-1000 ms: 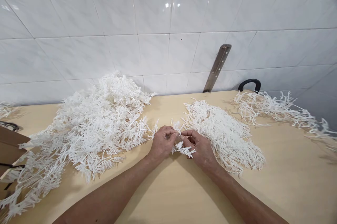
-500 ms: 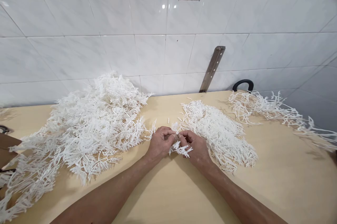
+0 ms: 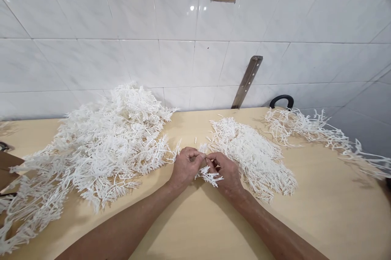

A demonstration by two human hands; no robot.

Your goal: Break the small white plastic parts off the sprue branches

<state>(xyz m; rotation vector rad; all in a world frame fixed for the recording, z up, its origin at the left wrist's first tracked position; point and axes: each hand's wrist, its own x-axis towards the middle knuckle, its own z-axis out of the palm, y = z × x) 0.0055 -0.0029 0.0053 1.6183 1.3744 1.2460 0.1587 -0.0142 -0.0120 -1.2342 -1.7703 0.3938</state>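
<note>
Fingertips almost together, my left hand (image 3: 187,165) and my right hand (image 3: 225,170) both pinch at a small white branched plastic sprig (image 3: 210,177). Its forked ends hang below the fingers, toward me; the gripped part is mostly hidden. A large tangled heap of white branched strands (image 3: 113,142) lies left of my left hand, one strand reaching close to it. Just right of my right hand spreads a flatter pile of finer white pieces (image 3: 253,154). A few loose white bits (image 3: 203,146) lie on the table just beyond the fingertips.
The pale wooden table (image 3: 183,235) meets a tiled wall (image 3: 134,60). A metal strip (image 3: 247,82) leans there, beside a black curved handle (image 3: 281,99). Longer white strands (image 3: 330,133) trail along the right side. Part of a brown box (image 3: 7,168) shows at the left edge.
The fingers of my right hand have shifted slightly at the pinch, and the sprig hangs a little lower. The view has tilted slightly; the piles look the same.
</note>
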